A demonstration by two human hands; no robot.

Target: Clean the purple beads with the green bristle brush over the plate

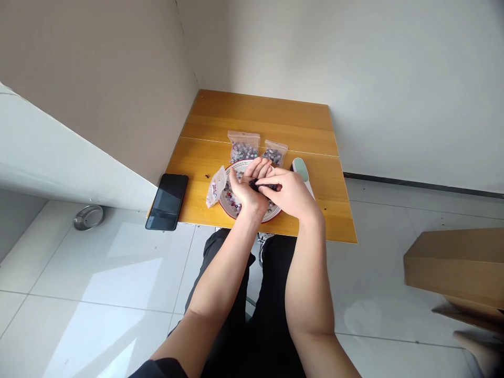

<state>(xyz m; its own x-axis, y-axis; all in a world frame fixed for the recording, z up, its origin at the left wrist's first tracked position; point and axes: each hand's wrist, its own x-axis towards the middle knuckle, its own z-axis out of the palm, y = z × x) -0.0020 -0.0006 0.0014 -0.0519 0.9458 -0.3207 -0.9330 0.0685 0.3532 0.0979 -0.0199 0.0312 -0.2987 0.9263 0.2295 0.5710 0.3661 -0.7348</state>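
My left hand (248, 185) is held palm up over a round plate (228, 203) of small purple and white beads, fingers loosely cupped with dark beads (260, 184) lying in the palm. My right hand (290, 192) sits beside it, fingertips pinched at those dark beads. A small clear bag (216, 186) leans against the plate's left rim. Two more clear bags of beads (243, 147) (274, 152) lie just behind the plate.
The small wooden table (260, 115) stands in a wall corner. A black phone (167, 201) overhangs its front left edge. A pale green and white object (302, 170) lies right of the plate. A metal bowl (88, 217) sits on the floor left; a cardboard box (459, 265) right.
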